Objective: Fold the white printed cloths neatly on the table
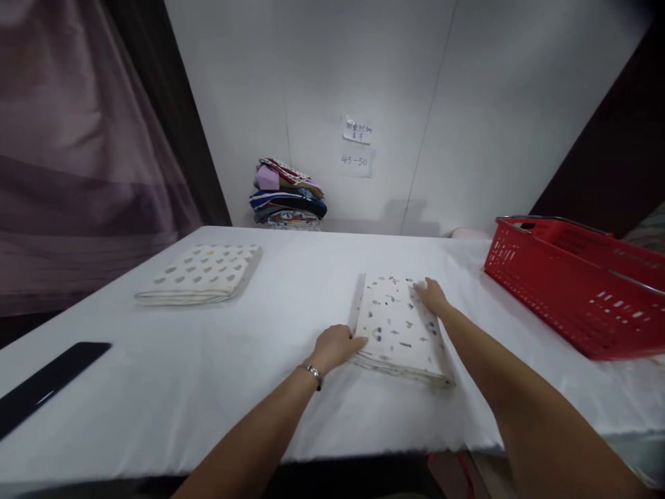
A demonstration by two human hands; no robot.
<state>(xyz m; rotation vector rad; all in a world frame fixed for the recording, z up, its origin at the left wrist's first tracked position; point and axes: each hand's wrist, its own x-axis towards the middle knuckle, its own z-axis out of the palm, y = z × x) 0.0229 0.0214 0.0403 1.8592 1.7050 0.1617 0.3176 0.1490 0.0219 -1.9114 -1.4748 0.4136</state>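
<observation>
A folded cream cloth (397,322) printed with small grey-green motifs lies flat on the white-covered table (291,346), its layered folds showing along the near edge. My left hand (337,345) grips its left side near the front corner, thumb on top and fingers curled at the edge. At the far right corner, my right hand (431,296) holds the cloth's edge, with the thumb side over the fabric; some of its fingers are hidden. Further left on the table rests a second folded cream cloth (200,274), patterned with grey leaf-like shapes, untouched by either hand.
A red plastic basket (576,277) with metal handles stands at the right. On the left edge lies a dark flat device (52,381). Beyond the table, a stack of folded fabrics (288,197) sits against the wall, beside paper notes (357,161). A pinkish curtain (77,138) hangs left.
</observation>
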